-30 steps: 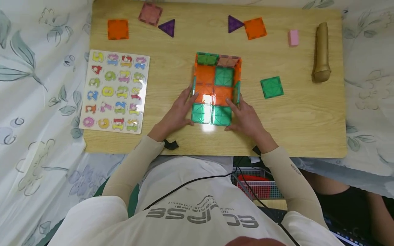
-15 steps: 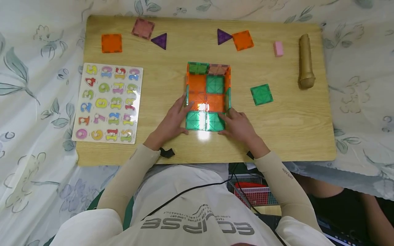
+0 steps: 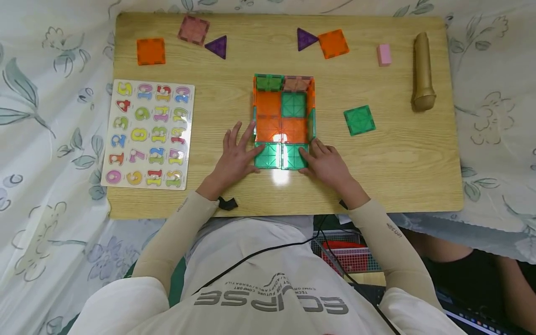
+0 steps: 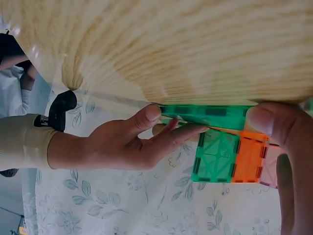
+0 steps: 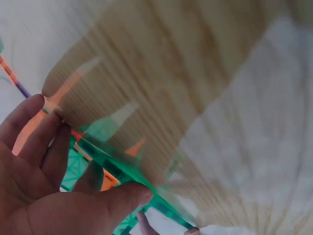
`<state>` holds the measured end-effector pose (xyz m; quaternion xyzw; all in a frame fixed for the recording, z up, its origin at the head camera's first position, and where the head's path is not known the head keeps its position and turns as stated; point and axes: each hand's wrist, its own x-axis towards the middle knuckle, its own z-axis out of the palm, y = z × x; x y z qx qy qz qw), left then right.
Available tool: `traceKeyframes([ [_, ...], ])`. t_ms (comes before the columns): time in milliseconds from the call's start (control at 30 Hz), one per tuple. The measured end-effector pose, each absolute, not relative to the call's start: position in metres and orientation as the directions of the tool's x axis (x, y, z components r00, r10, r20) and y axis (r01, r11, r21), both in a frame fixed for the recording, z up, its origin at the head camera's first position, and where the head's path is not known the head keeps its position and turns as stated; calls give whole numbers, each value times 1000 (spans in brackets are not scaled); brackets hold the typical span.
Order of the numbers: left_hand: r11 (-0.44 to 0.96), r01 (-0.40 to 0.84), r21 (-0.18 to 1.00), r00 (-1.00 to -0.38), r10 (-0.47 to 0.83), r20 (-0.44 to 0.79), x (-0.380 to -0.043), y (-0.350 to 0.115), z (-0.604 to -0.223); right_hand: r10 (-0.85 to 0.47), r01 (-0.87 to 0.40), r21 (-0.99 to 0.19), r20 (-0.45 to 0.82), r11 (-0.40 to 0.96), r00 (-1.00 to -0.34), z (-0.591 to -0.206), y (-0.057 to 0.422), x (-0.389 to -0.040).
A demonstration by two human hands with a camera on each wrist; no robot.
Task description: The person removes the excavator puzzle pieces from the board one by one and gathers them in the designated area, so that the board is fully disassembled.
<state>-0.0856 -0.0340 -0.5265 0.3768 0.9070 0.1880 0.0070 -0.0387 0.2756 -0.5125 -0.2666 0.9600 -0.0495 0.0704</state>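
A topless box of translucent magnetic tiles stands mid-table, with orange and green floor tiles and upright tiles at the back and sides. Two green square tiles lie side by side along its near end. My left hand has its fingers spread, one fingertip on the left green tile and the thumb beside its near corner. At the right green tile, my right hand touches the top with a fingertip and the near edge with its thumb. Its other fingers extend along the right wall.
A number puzzle board lies left. Loose at the back are orange squares, a pink square and purple triangles. To the right are a green square, a pink block and a wooden cylinder.
My left hand's fingers have spread and lifted away from the box's left wall. My right hand has slid nearer to me, its fingertip now over the right green tile. The head view has shifted.
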Motion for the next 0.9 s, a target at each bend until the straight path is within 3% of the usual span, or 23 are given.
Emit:
traceKeyframes([
  [333,634,675,376,-720,677,152,-86,-39,-524,-522,-484,-222,-167,847,-836,-499,278,-45],
  [633,557,704,441,-707,612,356,-98,-29,-518,-467,-451,-320,29,834,-884,-492,281,-55],
  [900,558,680,476,-733,544,409,-112,-21,-508,-387,-426,-309,183,850,-904,-483,279,-67],
])
